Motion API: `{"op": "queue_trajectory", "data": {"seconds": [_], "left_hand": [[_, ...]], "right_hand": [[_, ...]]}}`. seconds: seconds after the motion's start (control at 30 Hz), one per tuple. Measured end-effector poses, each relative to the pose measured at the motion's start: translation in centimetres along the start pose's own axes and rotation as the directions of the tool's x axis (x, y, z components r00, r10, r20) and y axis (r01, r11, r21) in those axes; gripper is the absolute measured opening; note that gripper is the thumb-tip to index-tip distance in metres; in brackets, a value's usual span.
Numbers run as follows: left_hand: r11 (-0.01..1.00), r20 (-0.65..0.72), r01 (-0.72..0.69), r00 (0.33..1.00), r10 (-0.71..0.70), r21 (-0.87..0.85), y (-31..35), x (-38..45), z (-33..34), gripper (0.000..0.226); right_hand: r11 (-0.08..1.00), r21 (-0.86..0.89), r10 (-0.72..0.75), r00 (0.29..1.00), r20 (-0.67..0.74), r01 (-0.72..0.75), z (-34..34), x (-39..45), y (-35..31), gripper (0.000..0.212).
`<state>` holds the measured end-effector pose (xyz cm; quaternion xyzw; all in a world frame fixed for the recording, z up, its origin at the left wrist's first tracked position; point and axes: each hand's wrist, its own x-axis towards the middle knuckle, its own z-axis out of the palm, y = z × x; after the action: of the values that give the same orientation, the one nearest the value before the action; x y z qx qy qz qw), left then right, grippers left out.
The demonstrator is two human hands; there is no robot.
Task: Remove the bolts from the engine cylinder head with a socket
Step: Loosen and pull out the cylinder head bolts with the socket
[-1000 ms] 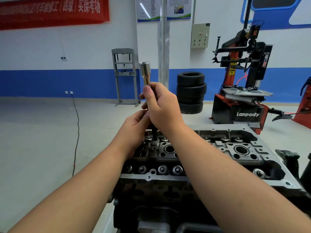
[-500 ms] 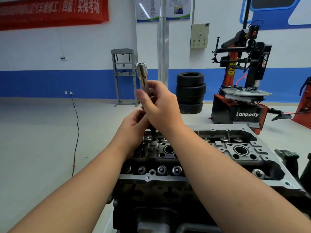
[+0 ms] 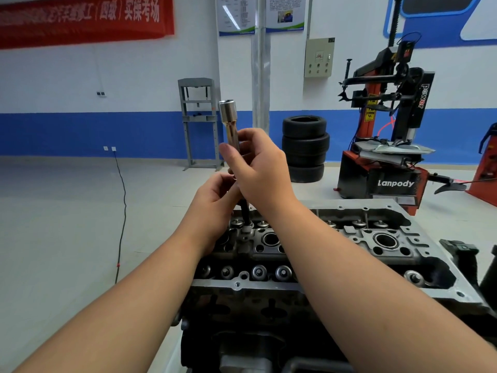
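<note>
Right hand fingers curled round long socket held upright above cyl head, left hand pinching lower shaft w/ dark bolt: weak pinch = bolt likely drops back into head.

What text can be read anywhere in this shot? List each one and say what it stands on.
"Lanpody": white letters on the black base of the tyre changer.
"power": running down the tyre changer's black column.
"实操考场": white characters on the red banner; the characters before them are too blurred.
Wall posters and control box: print too small to read.
</note>
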<state>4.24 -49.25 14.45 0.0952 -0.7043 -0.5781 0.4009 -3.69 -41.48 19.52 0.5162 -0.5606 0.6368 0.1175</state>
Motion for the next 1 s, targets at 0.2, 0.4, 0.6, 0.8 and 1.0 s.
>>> {"op": "queue_trajectory", "data": {"seconds": [0.2,0.4,0.6,0.8,1.0], "left_hand": [[0.999,0.060,0.038,0.997,-0.039,0.018,-0.07,-0.09,0.07,0.025],[1.000,0.041,-0.029,0.999,0.029,0.002,-0.05,0.02,0.12,0.015],[0.998,0.038,0.040,0.998,-0.042,0.042,0.03,-0.16,0.04,0.028],[1.000,0.026,0.020,0.999,-0.020,0.009,0.04,-0.05,0.13,0.022],[0.999,0.031,0.033,0.999,-0.035,0.035,-0.11,-0.09,0.15,0.025]], "right_hand": [[1.000,-0.017,0.019,1.000,0.015,-0.019,0.16,0.02,0.04,0.019],[1.000,0.002,-0.009,1.000,0.005,0.009,-0.09,-0.08,-0.24,0.023],[1.000,-0.002,-0.001,1.000,0.010,0.001,-0.04,0.03,-0.16,0.019],[1.000,0.030,0.006,1.000,0.009,-0.006,-0.13,0.02,-0.29,0.017],[0.999,0.048,-0.002,0.999,-0.033,0.004,-0.11,0.01,-0.19,0.015]]}}
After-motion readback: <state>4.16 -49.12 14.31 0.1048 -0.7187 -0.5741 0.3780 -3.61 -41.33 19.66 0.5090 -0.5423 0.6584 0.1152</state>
